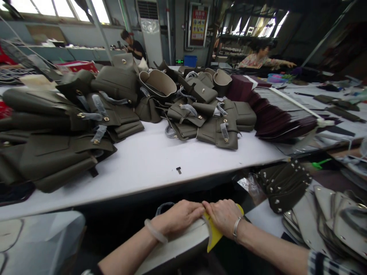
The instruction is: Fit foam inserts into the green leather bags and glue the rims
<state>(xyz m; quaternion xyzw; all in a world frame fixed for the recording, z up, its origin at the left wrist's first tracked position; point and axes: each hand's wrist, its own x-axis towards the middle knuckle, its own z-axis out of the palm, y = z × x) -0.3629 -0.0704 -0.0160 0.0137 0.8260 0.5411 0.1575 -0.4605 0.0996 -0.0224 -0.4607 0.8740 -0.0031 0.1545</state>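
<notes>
In the head view, a bag (pixel 174 248) with a pale cream upper face and a dark olive side is held low in front of me, below the table edge. My left hand (pixel 180 217) lies over its far edge with the fingers curled together; the fingertips are partly hidden. My right hand (pixel 225 215) grips a flat yellow piece (pixel 214 235) with a curved edge, set against the bag's right end. Both hands almost touch at the thumbs. Behind my left hand shows a dark loop handle (pixel 164 208).
A white table (pixel 149 156) carries heaps of olive handbags (pixel 57 149), plus a small dark tab (pixel 179 170). Stacked maroon sheets (pixel 269 110) lie at right. Studded dark pieces (pixel 283 183) and pale bag parts (pixel 335 221) sit close on my right. Two people are farther back.
</notes>
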